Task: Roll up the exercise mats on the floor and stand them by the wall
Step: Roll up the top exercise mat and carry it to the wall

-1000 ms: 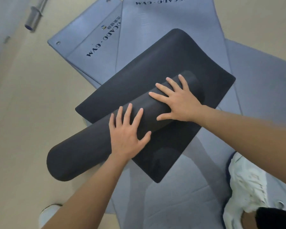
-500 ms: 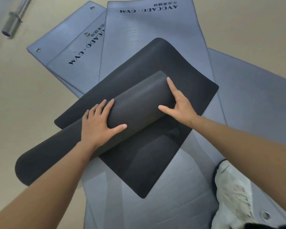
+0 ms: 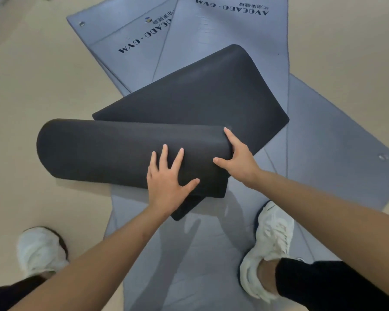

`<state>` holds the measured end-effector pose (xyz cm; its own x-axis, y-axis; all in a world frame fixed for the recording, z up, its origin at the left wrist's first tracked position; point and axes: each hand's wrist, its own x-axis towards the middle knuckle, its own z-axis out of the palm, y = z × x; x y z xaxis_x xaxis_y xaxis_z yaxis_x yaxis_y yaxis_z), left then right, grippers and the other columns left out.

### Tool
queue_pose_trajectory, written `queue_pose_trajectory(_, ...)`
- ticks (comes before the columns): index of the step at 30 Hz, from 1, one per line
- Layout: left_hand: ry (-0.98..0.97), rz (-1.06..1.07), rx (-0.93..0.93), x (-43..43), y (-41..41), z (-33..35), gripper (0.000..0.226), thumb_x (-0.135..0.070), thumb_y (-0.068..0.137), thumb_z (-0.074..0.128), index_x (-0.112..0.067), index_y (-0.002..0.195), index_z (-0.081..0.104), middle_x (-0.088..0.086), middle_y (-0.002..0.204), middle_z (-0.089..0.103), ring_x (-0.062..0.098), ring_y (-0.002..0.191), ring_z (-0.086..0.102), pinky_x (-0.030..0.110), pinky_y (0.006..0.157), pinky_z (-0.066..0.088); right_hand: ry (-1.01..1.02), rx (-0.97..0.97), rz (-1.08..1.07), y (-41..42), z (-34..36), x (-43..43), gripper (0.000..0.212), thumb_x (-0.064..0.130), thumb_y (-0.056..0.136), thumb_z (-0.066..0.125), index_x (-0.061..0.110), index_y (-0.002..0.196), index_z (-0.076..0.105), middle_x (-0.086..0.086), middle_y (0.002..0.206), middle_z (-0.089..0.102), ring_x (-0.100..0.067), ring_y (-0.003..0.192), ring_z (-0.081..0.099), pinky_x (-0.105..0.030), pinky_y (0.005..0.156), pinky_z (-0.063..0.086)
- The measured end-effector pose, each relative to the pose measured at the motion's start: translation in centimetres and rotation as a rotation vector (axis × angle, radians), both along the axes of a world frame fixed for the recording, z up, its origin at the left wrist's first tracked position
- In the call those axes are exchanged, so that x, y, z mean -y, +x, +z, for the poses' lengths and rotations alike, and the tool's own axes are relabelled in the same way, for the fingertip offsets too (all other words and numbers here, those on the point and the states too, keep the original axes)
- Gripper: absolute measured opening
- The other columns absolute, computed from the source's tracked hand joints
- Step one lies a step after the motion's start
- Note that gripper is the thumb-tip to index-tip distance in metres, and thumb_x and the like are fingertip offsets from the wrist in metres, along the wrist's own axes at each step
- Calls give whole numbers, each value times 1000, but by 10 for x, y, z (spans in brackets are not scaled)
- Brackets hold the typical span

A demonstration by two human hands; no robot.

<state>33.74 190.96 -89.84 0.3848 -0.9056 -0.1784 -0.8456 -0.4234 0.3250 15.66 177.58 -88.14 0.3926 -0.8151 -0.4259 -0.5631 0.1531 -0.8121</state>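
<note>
Left hand flat, fingers splayed on the black mat roll. Right hand cupped, fingers apart, at the roll's right end. Unrolled black remainder beyond, atop overlapping grey "AVOCADO-GYM" mats. White sneakers at the near grey edge. Beige floor all round.

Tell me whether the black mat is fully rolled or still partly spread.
Partly spread: the black mat forms a thick roll under both hands, but a flat section lies beyond it.
</note>
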Motion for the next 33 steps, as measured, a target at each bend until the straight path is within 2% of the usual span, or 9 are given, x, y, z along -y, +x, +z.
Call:
queue_pose_trajectory(5, -24, 209, -286, -56, -39, 32, 114, -77, 71, 73, -48, 161, 9, -10, 171, -10, 30, 157, -8, 53, 110, 45, 176, 154, -70, 2, 45, -52, 93, 0, 89, 75, 24, 163, 23, 6, 153, 43, -17, 139, 46, -48, 114, 45)
queue_pose_trajectory(8, -20, 262, -315, -72, -40, 65, 127, -83, 64, 73, -44, 162, 2, -8, 171, -11, 29, 157, -9, 53, 109, 43, 220, 192, -53, 11, 81, -72, 91, -1, 90, 74, 26, 162, 24, -2, 138, 59, -31, 131, 57, -56, 104, 52)
queue_pose_trajectory(10, -24, 292, -290, -80, -31, 90, 130, -86, 61, 71, -42, 162, 2, -5, 172, -6, 30, 158, -4, 55, 111, 41, 267, 235, -32, 19, 110, -81, 88, -1, 91, 72, 24, 162, 26, -7, 120, 67, -36, 118, 66, -54, 94, 58)
queue_pose_trajectory(14, -19, 296, -218, -105, -4, 134, 126, -89, 64, 66, -39, 163, 7, 1, 172, 8, 34, 156, 13, 56, 115, 40, 356, 303, 47, 41, 159, -104, 83, 5, 94, 71, 23, 161, 26, -11, 135, 61, -29, 109, 71, -41, 90, 61)
queue_pose_trajectory(19, -66, 415, -295, -151, 18, 167, 128, -90, 62, 64, -32, 163, 10, 10, 166, 23, 35, 147, 38, 49, 113, 44, 410, 394, 174, 71, 196, -154, 76, 4, 99, 64, 26, 161, 25, -16, 123, 71, -32, 107, 73, -34, 88, 61)
queue_pose_trajectory(24, -235, 451, -235, -196, 32, 180, 98, -61, 85, 71, -17, 162, 28, 8, 158, 45, 25, 142, 46, 39, 111, 43, 388, 414, 360, 89, 211, -183, 72, 9, 101, 61, 29, 160, 26, -10, 124, 72, -24, 112, 72, -42, 104, 53)
queue_pose_trajectory(27, -322, 455, -214, -206, 40, 188, 83, -48, 91, 70, -17, 159, 36, 6, 153, 53, 26, 138, 51, 37, 112, 43, 300, 367, 453, 89, 217, -188, 70, 9, 100, 64, 29, 158, 31, -8, 120, 74, -19, 109, 73, -37, 100, 55)
queue_pose_trajectory(30, -371, 471, -217, -208, 53, 197, 70, -42, 92, 72, -18, 153, 46, 3, 138, 65, 25, 123, 61, 28, 101, 42, -81, 257, 398, 79, 213, -185, 47, 18, 96, 71, 25, 140, 59, 0, 95, 77, -12, 89, 74, -36, 90, 60)
queue_pose_trajectory(33, -407, 532, -253, -212, 66, 198, 62, -42, 91, 72, -23, 147, 54, 3, 107, 75, 23, 79, 67, 33, 91, 54, -451, 109, 332, 74, 199, -172, 35, 31, 91, 77, 27, 124, 67, 3, 90, 66, -11, 84, 64, -34, 86, 56)
